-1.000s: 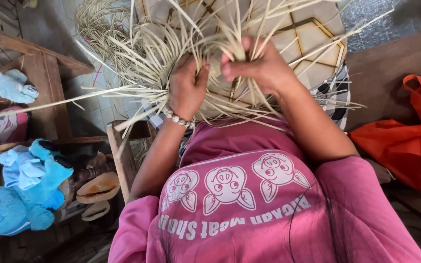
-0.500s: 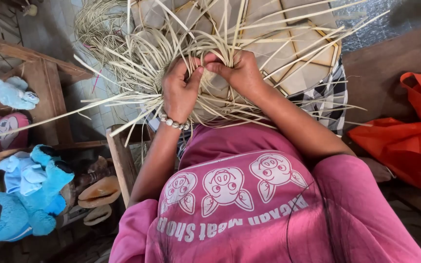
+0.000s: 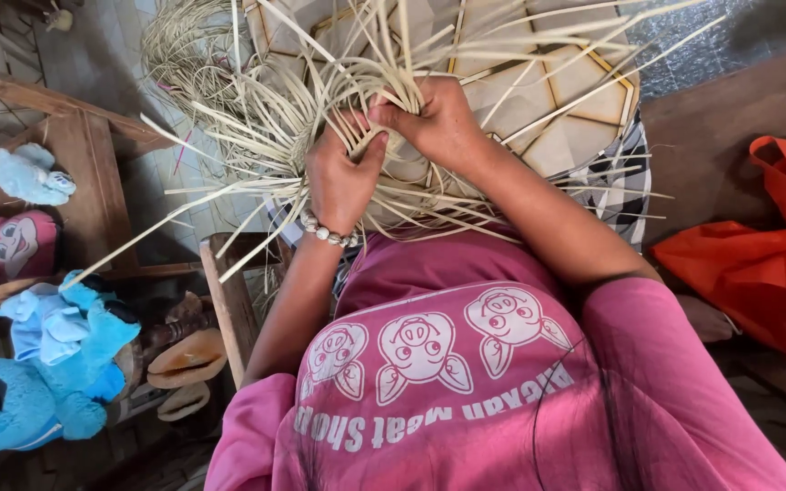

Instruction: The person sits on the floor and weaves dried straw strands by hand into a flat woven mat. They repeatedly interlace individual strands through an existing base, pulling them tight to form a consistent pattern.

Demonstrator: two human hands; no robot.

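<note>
head view: a half-woven piece of pale straw strips point(image 3: 338, 136) is held up in front of the chest, its loose ends fanning out in every direction. the left hand point(image 3: 338, 177) is pressed flat against the woven centre, fingers curled into the strips; a beaded bracelet point(image 3: 325, 232) is worn at its wrist. the right hand point(image 3: 434, 118) is closed on a bundle of strips just above the left, thumb and fingers pinched together; the two hands are touching. behind the weave a pale panelled board with yellow-edged seams point(image 3: 557, 100) is seen, and below it a black-and-white checked cloth point(image 3: 620, 186). a pink shirt with three printed pig faces and a line of pale lettering point(image 3: 429, 364) fills the lower middle. at the right an orange bag point(image 3: 757, 255) is lying crumpled on a brown surface. at the left a wooden frame point(image 3: 84, 155) is standing, with a small pale-blue plush toy point(image 3: 34, 177) and a pink one point(image 3: 15, 245) beside it. a larger blue plush toy point(image 3: 47, 382) is lying at the lower left, next to tan sandals point(image 3: 184, 364).
</note>
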